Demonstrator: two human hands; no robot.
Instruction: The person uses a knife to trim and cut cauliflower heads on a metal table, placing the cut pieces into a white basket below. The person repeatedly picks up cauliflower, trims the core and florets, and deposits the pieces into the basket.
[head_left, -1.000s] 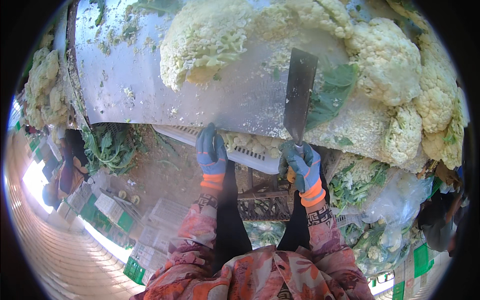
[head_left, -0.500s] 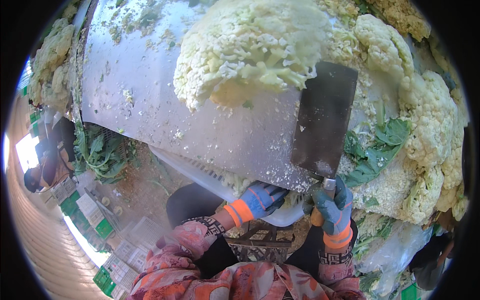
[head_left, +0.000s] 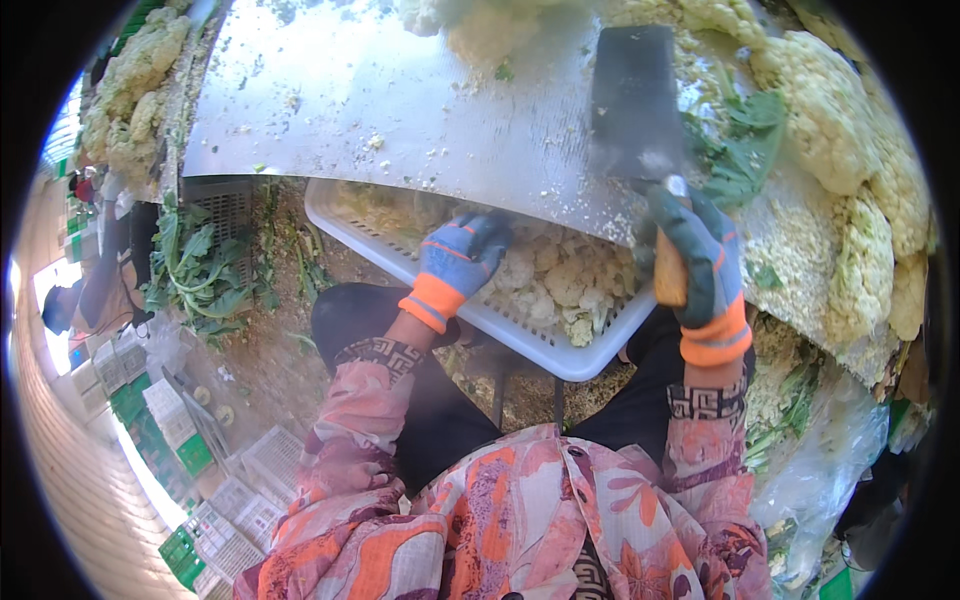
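My right hand [head_left: 700, 245], in a blue-grey glove with an orange cuff, is closed round the wooden handle of a cleaver [head_left: 636, 105]. Its wide dark blade lies over the metal tabletop, pointing away from me. My left hand [head_left: 462, 258], gloved the same way, reaches over a white plastic basket [head_left: 555, 360] under the table's near edge. Its fingers look loosely bent and apart, with nothing visible in them. Cauliflower florets [head_left: 560, 275] fill the basket beside that hand. A cauliflower head [head_left: 490, 35] sits blurred at the far side of the tabletop.
The metal tabletop [head_left: 340, 120] is strewn with crumbs. More cauliflower heads [head_left: 825, 110] and a green leaf [head_left: 745, 140] lie on the right. Trimmed leaves [head_left: 200, 270] hang by a crate at left. Stacked crates [head_left: 170, 415] and another person [head_left: 110, 270] are farther left.
The view has shifted, bringing more of the basket and its florets into sight. My left hand is now over the basket's florets. The cleaver stays in my right hand; the large cauliflower sits farther up the view.
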